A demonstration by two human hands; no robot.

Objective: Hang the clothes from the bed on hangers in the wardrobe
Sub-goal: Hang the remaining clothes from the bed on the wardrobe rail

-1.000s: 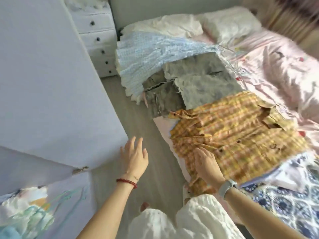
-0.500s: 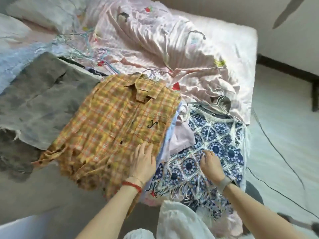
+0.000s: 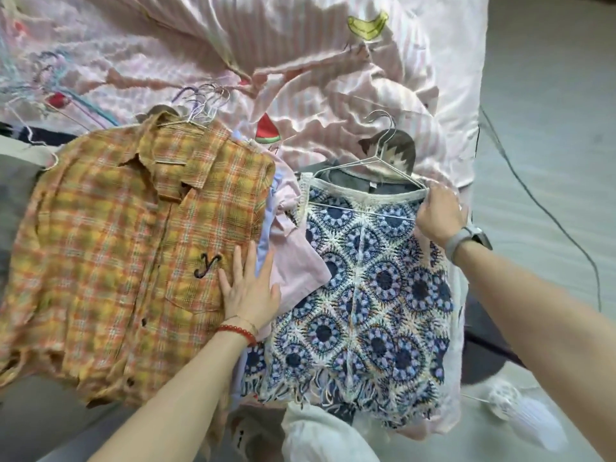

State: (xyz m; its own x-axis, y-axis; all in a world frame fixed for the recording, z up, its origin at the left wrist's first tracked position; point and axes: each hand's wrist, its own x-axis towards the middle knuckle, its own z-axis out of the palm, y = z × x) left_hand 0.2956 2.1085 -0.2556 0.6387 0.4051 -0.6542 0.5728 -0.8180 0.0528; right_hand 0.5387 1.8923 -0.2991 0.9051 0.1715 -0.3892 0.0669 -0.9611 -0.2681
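Note:
A yellow-orange plaid shirt lies flat on the bed at the left, with wire hangers at its collar. My left hand rests flat on its right edge, fingers straight. To the right lies a blue and white crochet top with a fringe, on a white wire hanger. My right hand grips the top's upper right corner together with the hanger's end. A pink garment lies between the two, partly covered.
A pink striped duvet with cartoon prints covers the bed behind the clothes. Grey garments lie at the far left. Grey floor with a thin black cable runs along the bed's right side. A white slipper shows at lower right.
The view turned from the wardrobe door to the bed's foot. My right hand went from the crochet top's lower part to its upper right corner and took hold. My left hand stays on the plaid shirt.

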